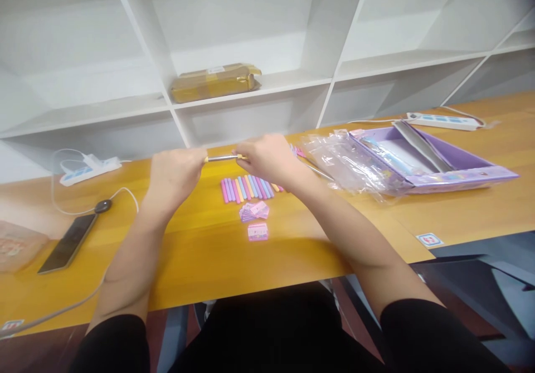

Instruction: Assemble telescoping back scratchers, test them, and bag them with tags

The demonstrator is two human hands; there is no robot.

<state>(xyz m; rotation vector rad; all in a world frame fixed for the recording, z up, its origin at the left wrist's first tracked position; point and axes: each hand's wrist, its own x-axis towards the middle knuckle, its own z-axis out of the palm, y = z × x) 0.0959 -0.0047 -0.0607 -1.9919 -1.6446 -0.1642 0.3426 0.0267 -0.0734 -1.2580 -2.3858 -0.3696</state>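
Observation:
Between my two hands runs a slim silver rod [222,158] with yellowish ends, held level above the table; its exact kind I cannot make out. My left hand [178,173] is closed around its left end, and my right hand [267,156] pinches the right end. Just below them lies a row of pink, purple, blue and yellow sticks [247,188], partly hidden by my right wrist. Nearer to me are a fanned pile of small pink-purple cards [254,211] and a small pink packet [257,232].
An open purple box [463,177] and crumpled clear plastic wrapping [351,161] lie to the right. A phone [69,243], a cable and a power strip [90,170] are at left; another power strip [445,121] sits back right. A taped parcel [216,83] rests on the shelf.

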